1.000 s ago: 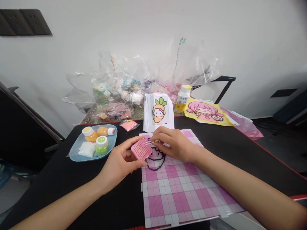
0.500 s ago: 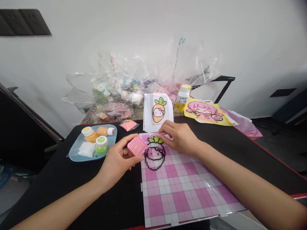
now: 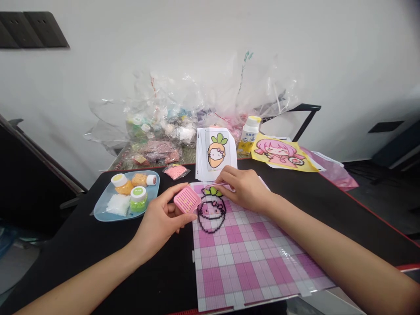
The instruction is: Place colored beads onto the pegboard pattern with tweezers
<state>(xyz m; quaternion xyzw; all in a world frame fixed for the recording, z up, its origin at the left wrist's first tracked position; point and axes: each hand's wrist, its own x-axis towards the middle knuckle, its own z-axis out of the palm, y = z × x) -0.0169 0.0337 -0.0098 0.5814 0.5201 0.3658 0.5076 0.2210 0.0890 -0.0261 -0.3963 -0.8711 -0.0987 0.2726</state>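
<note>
My left hand [image 3: 164,214] holds a small pink slotted bead tray [image 3: 187,200], tilted up beside the board's left edge; a few yellowish-green beads lie in its grooves. With its fingers pinched, my right hand [image 3: 241,188] grips pink tweezers [image 3: 211,184], their tip over the top of the bead picture. That bead picture [image 3: 211,231] has a black outline, green leaves at the top and a face with a bow. It sits on a pink-and-white checked pegboard [image 3: 243,267]. Behind the board stands a printed pattern sheet [image 3: 216,151] showing an orange carrot character with green leaves.
A blue tray [image 3: 101,212] at left carries bead jars and a bag of white beads. Near it lies a packet of pink beads [image 3: 176,171]. Plastic bags [image 3: 160,151], a white-and-yellow bottle [image 3: 251,131] and a yellow sheet with a pink-haired figure [image 3: 282,153] fill the back.
</note>
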